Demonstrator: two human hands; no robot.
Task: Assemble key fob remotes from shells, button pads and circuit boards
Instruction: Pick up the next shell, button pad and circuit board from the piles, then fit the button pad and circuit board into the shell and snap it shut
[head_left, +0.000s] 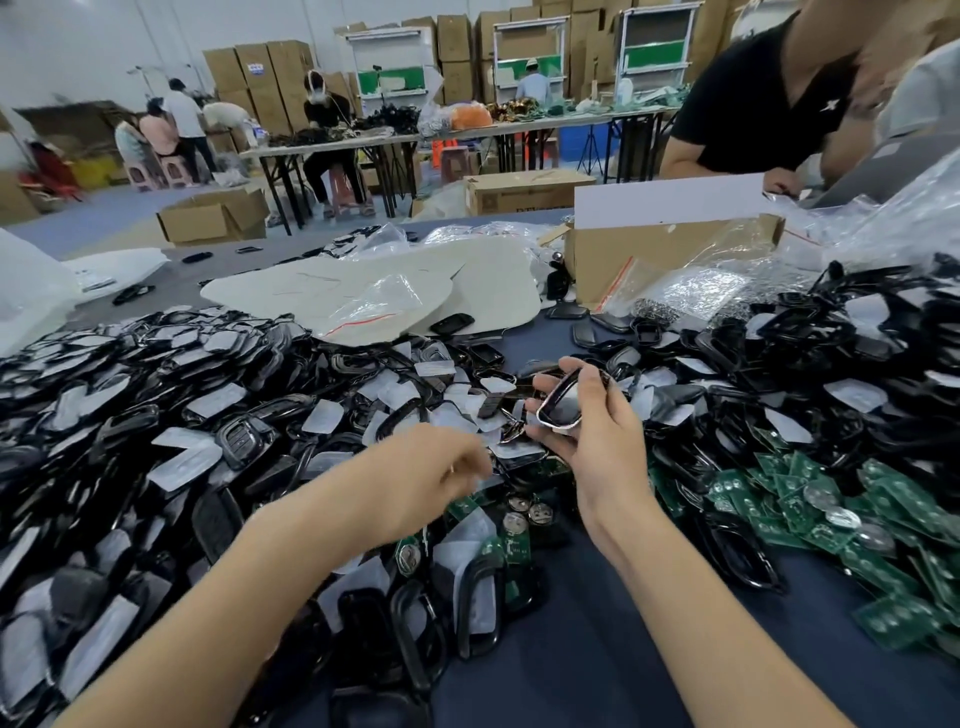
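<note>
Right hand (595, 447) grips shell (562, 402) — long axis tilted up-right; left hand (426, 478) blurred, grip unclear.

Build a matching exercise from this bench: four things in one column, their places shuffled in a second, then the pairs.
Things
1. chrome-rimmed shell
2. green circuit boards
3. open cardboard box
4. pale sheets

Places
A. lying flat beyond the hands, mid-table
B. standing at the far side, right of centre
C. held in the right hand
D. heaped at the near right

Pairs: 1-C, 2-D, 3-B, 4-A
</note>
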